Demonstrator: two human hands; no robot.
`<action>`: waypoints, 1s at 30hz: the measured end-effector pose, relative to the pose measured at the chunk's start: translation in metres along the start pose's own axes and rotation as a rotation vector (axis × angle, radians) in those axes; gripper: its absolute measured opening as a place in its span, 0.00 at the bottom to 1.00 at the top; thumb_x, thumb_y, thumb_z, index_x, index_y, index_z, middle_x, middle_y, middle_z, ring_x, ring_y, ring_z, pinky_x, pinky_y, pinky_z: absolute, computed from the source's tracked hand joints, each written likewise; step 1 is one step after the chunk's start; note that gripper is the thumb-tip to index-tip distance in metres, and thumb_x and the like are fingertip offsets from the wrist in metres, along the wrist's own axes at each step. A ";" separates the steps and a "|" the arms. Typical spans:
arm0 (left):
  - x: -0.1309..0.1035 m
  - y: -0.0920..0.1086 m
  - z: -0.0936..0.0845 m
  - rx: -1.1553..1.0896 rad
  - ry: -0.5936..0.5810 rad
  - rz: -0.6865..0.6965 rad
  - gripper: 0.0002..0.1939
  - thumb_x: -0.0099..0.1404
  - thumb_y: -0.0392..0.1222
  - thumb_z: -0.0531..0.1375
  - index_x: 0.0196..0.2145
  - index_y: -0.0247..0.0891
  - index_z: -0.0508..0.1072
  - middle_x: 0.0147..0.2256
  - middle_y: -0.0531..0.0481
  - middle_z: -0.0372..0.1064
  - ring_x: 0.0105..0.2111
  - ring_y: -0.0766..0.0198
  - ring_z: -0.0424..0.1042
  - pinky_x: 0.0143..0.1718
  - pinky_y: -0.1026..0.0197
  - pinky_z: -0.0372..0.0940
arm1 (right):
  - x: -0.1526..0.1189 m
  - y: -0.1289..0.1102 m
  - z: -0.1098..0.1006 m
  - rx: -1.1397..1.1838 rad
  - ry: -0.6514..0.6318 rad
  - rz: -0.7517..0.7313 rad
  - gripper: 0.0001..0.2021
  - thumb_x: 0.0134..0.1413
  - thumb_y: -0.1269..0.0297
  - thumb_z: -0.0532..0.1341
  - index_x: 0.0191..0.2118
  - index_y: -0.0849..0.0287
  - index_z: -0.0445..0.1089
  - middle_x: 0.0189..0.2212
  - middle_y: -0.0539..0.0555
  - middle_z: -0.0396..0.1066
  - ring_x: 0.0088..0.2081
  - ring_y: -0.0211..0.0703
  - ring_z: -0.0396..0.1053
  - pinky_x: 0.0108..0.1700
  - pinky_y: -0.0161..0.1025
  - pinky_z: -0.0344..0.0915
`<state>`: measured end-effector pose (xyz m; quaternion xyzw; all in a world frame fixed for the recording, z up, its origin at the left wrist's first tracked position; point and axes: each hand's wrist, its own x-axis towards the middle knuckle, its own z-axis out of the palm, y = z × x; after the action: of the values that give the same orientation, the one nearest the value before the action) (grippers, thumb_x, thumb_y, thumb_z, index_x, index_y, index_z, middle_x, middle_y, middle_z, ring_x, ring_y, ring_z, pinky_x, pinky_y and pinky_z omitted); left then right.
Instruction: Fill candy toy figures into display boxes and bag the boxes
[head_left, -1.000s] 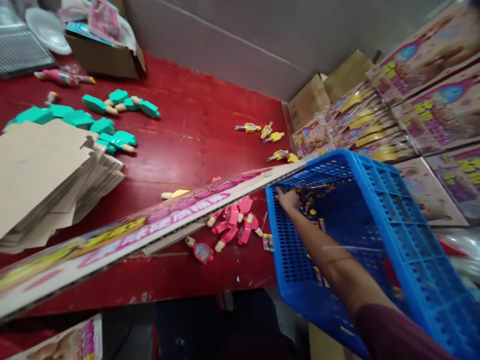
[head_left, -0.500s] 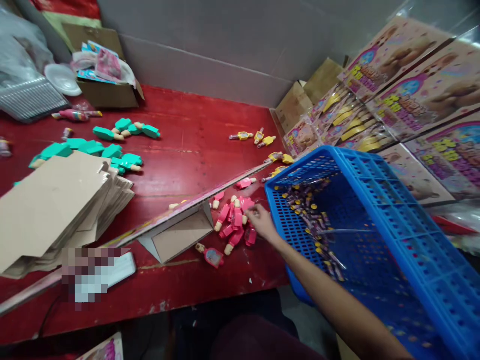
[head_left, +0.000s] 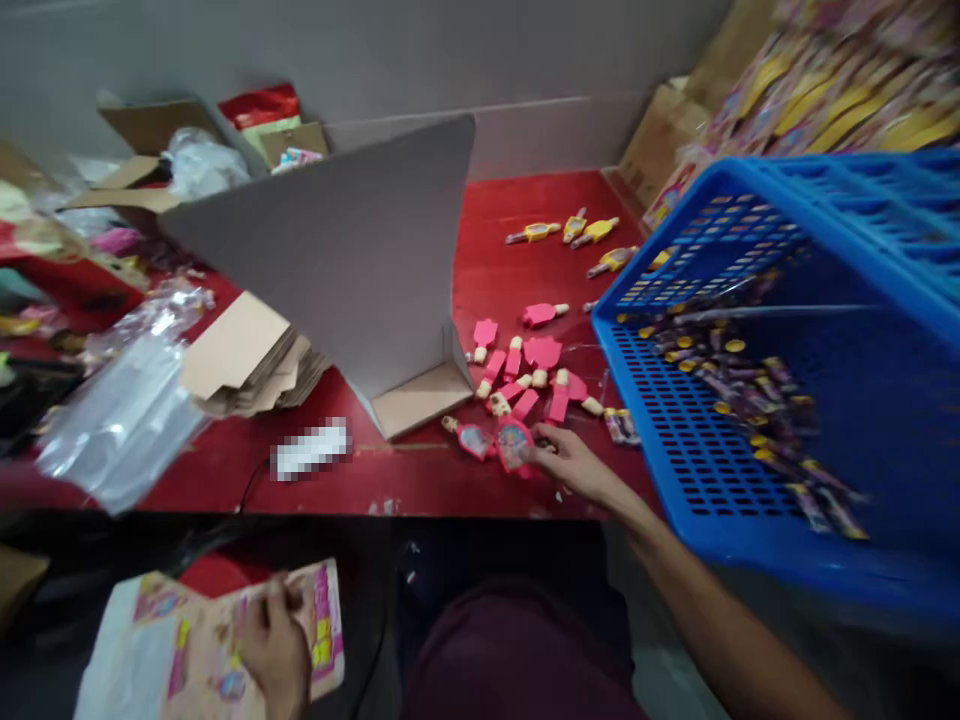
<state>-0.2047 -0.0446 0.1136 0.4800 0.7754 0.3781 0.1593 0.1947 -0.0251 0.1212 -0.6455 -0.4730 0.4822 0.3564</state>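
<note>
Right hand [head_left: 559, 455] reaches forward-left, fingers on a pink toy [head_left: 514, 445].

I have a pink toy [head_left: 513, 445] at the fingertips of my right hand [head_left: 574, 465]. It has a see-through round front with a bright picture in it, and it is near the front edge of the red table [head_left: 427, 485]. My left hand [head_left: 274, 645] is on a flat printed card [head_left: 214, 650]. The card is pale pink, with yellow and dark pink marks, and is lower than the table.
</note>
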 end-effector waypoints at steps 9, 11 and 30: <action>-0.046 0.141 0.010 0.355 -1.049 1.050 0.38 0.54 0.53 0.67 0.60 0.42 0.64 0.46 0.41 0.74 0.46 0.50 0.73 0.49 0.50 0.66 | -0.086 -0.043 0.062 -0.241 -0.491 -0.337 0.06 0.44 0.66 0.63 0.30 0.60 0.68 0.27 0.49 0.69 0.27 0.36 0.62 0.30 0.34 0.54; -0.054 0.151 0.030 0.547 -1.127 0.980 0.35 0.54 0.54 0.67 0.57 0.40 0.67 0.41 0.42 0.75 0.42 0.49 0.75 0.44 0.53 0.67 | -0.087 -0.039 0.059 -0.092 -0.358 -0.282 0.08 0.44 0.64 0.62 0.33 0.60 0.69 0.28 0.50 0.70 0.28 0.38 0.63 0.31 0.35 0.57; -0.058 0.133 0.083 -0.339 -1.319 0.212 0.20 0.60 0.51 0.63 0.44 0.36 0.68 0.34 0.53 0.68 0.32 0.66 0.65 0.35 0.65 0.59 | -0.060 -0.020 0.000 0.190 -0.065 -0.071 0.21 0.49 0.47 0.67 0.43 0.56 0.71 0.35 0.53 0.75 0.35 0.43 0.74 0.38 0.40 0.72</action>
<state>-0.0423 -0.0254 0.1502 0.6515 0.3954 0.1368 0.6328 0.1842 -0.0767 0.1562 -0.5757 -0.4589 0.5328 0.4172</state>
